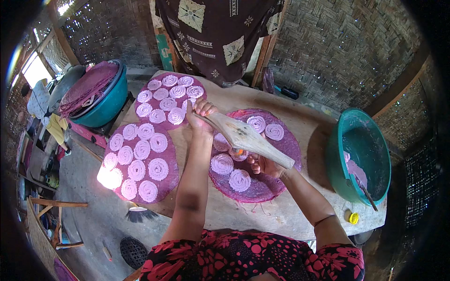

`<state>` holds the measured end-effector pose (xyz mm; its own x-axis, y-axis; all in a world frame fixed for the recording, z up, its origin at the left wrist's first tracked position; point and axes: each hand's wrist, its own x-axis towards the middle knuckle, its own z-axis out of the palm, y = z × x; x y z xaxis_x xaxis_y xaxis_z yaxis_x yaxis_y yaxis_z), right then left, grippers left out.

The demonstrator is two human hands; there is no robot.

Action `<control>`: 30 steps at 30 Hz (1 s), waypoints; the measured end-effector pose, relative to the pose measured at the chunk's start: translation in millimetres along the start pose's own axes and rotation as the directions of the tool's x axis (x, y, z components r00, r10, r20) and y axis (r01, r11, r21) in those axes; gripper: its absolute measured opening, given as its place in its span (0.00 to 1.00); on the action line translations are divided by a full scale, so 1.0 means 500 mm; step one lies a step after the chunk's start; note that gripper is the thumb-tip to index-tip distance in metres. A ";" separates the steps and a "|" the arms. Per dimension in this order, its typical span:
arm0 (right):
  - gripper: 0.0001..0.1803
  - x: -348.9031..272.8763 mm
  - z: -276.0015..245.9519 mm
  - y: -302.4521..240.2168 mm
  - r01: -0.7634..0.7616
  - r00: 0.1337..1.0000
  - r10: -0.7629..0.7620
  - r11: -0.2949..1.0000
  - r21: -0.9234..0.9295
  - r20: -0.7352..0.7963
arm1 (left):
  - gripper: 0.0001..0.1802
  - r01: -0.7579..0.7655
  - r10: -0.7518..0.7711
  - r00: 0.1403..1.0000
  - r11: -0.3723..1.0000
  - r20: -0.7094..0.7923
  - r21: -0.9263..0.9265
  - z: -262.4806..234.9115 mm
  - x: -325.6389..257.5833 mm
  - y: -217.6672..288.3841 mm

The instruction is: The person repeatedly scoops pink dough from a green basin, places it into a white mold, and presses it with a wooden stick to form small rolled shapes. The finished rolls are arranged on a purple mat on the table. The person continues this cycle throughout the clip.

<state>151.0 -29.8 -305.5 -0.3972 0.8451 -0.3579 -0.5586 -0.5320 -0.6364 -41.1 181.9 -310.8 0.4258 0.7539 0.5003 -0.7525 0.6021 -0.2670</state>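
My left hand [200, 114] is closed around the upper left end of a long, pale wooden press [243, 136]. The press slants down to the right, above a round purple mat [290, 145]. Under its lower right part, my right hand [263, 165] has its fingers curled against it; part of their grip is hidden. A small orange piece [239, 152] shows below the wood, near those fingers. Pink swirled dough rounds lie on this mat, among them one at the front [240, 180] and one at the back [274, 131]. The press and my hands cover others.
Two more purple mats, at the left [117, 161] and far left [152, 122], carry several swirls. A green basin [335, 161] with pink dough stands right, near a yellow lid [353, 218]. A teal tub [105, 114] holds stacked mats. Another person [42, 107] is far left.
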 end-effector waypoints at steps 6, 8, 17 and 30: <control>0.32 0.015 0.008 0.013 -0.021 1.000 0.022 0.999 -0.032 0.023 | 0.21 -0.051 0.054 0.998 0.997 -0.038 0.061 0.000 0.003 0.000; 0.25 0.016 0.025 0.013 0.035 0.999 -0.033 0.996 -0.084 0.030 | 0.20 -0.017 0.016 1.000 0.999 0.024 0.040 -0.001 0.008 -0.006; 0.22 0.017 0.009 0.047 -0.083 0.963 -0.047 0.887 -0.454 -0.267 | 0.26 0.003 -0.004 0.999 0.999 0.047 0.034 0.057 0.014 -0.008; 0.24 0.050 -0.042 0.103 0.141 0.752 -0.603 -0.248 -0.958 0.266 | 0.30 0.094 -0.128 0.974 0.979 0.185 0.183 0.157 0.020 -0.009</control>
<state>127.4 -35.2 -361.5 -0.1556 0.9421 0.2970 0.7806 0.3015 -0.5475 -72.9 165.9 -239.8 0.4182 0.6090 0.6740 -0.7883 0.6120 -0.0639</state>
